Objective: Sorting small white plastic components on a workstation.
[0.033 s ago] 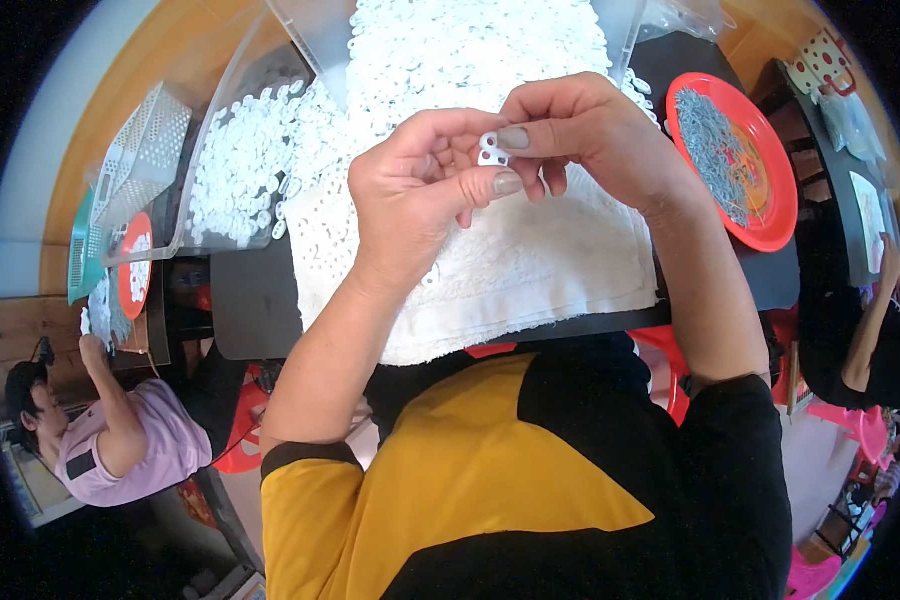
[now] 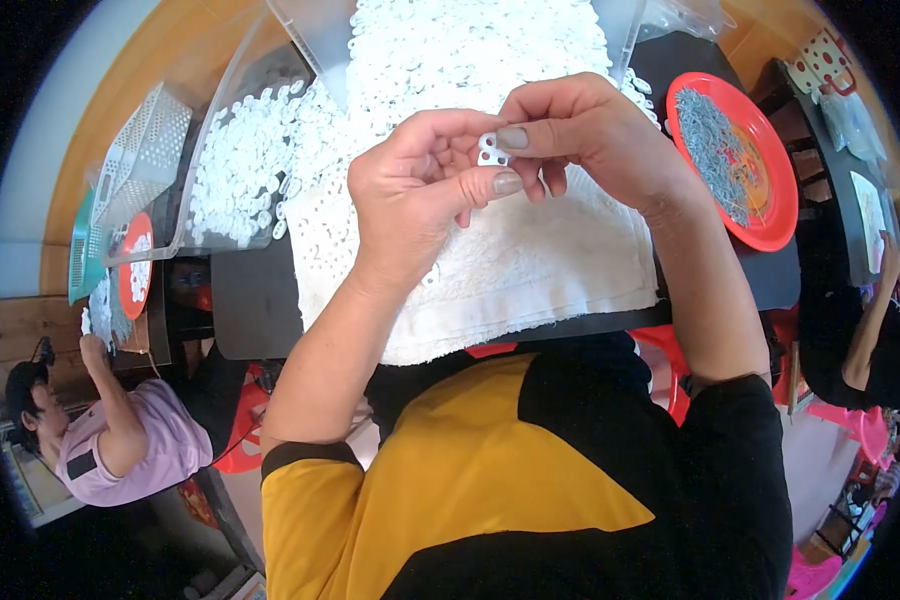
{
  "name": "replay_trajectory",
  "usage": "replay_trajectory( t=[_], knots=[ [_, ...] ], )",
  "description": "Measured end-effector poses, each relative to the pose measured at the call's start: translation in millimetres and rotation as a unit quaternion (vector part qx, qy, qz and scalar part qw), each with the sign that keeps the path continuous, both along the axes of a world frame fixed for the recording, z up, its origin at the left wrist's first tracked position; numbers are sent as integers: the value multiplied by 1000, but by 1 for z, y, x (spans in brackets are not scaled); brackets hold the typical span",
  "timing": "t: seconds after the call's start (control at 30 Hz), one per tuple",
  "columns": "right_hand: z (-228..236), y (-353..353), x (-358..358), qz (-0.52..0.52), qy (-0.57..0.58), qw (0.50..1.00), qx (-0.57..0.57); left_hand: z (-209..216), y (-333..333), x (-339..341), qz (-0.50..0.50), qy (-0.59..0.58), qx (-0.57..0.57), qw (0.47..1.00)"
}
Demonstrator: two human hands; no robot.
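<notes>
Small white plastic pieces with round holes (image 2: 488,156) are pinched between the fingertips of both hands, above the heap. My left hand (image 2: 415,180) is closed on them, its thumb along their lower edge. From the right, my right hand (image 2: 595,140) presses its thumb on their upper edge, its fingers curled behind. How the pieces join is too small to tell. Beneath my hands lies a white towel (image 2: 540,270), with several loose pieces on its left part. A large heap of similar white pieces (image 2: 470,50) fills the space just beyond my hands.
A clear plastic bin (image 2: 195,190) with more white pieces stands at left. At right sits a red tray (image 2: 782,200) of grey thin pieces on the black table (image 2: 255,310). A white basket (image 2: 145,150) is far left. One person (image 2: 135,440) works at left, another (image 2: 860,340) at right.
</notes>
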State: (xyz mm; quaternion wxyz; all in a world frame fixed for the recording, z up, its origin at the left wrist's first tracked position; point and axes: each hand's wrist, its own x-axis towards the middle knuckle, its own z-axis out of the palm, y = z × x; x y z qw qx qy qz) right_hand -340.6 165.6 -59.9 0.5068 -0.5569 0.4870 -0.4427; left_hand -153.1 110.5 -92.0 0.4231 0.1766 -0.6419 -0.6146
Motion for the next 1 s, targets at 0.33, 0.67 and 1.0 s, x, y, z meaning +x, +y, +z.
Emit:
replay_trajectory(
  t=[0.33, 0.67, 1.0],
  knots=[
    [-1, 2, 2, 23, -35, 999, 14, -3, -1, 0, -32, 45, -65, 996],
    [-9, -3, 0, -21, 49, 998, -22, 2, -9, -7, -7, 23, -32, 999],
    [-47, -13, 14, -76, 531, 808, -243, 2, -18, 0, 113, -77, 44, 990]
  ],
)
